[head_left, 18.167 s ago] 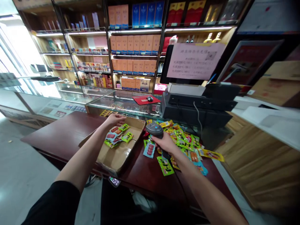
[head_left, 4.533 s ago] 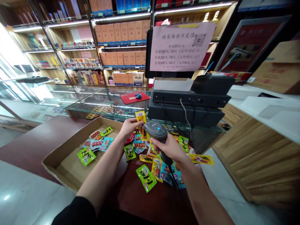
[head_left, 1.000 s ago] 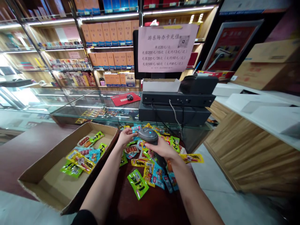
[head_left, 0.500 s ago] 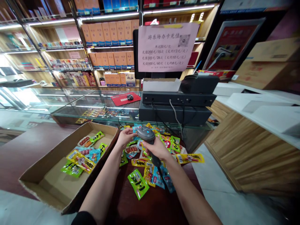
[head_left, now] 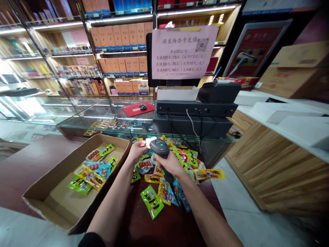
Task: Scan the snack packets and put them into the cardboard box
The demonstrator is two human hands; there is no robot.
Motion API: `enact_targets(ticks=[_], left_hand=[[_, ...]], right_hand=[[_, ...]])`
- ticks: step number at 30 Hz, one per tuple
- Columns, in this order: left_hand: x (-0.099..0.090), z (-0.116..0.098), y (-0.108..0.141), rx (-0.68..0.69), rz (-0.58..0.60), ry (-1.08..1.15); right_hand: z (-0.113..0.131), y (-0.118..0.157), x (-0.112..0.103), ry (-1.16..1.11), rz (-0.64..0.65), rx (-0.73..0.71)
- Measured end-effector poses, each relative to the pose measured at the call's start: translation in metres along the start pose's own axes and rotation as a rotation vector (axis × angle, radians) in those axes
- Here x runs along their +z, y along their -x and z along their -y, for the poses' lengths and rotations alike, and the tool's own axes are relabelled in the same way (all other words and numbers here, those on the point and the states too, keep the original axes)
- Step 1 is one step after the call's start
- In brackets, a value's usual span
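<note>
My right hand [head_left: 172, 164] is wrapped round the handle of a dark grey barcode scanner [head_left: 158, 146], its head pointing away from me with a green light on top. Just left of the scanner head, my left hand [head_left: 138, 150] pinches a small snack packet [head_left: 151, 141] whose visible part looks bright white; the scanner hides the rest. Beneath and around both hands lies a pile of snack packets [head_left: 161, 178] in yellow, green and blue. A green snack packet [head_left: 152, 202] lies apart, nearer to me on the dark red table [head_left: 133, 223].
On the left stands an open cardboard box [head_left: 51, 181] with several snack packets inside. Behind the pile are a glass counter [head_left: 110, 118] and a black cash register [head_left: 192, 120] with hanging cables. A wooden cabinet [head_left: 269, 161] stands to the right.
The scanner's top light has turned from blue to green. The packet in my left hand now looks bright white instead of bluish. Both hands have hardly moved.
</note>
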State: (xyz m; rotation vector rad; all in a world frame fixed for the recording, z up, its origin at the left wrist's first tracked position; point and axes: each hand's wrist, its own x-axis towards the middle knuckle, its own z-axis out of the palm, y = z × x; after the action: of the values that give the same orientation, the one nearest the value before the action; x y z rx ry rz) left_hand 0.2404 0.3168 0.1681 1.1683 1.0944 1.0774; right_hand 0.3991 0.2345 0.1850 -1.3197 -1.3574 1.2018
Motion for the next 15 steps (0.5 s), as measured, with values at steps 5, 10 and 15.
enact_targets(ticks=[5,10,15], left_hand=[[-0.001,-0.005,0.003,-0.014,0.010,0.048],[-0.020,-0.019,0.017,0.031,-0.038,0.048],[-0.065,-0.042,0.043,0.129,-0.222,-0.017]], right_hand=[[0.000,0.000,0.001,0.006,-0.005,-0.014],[0.004,0.002,0.002,-0.060,0.010,0.016],[0.006,0.001,0.002,-0.075,0.043,0.027]])
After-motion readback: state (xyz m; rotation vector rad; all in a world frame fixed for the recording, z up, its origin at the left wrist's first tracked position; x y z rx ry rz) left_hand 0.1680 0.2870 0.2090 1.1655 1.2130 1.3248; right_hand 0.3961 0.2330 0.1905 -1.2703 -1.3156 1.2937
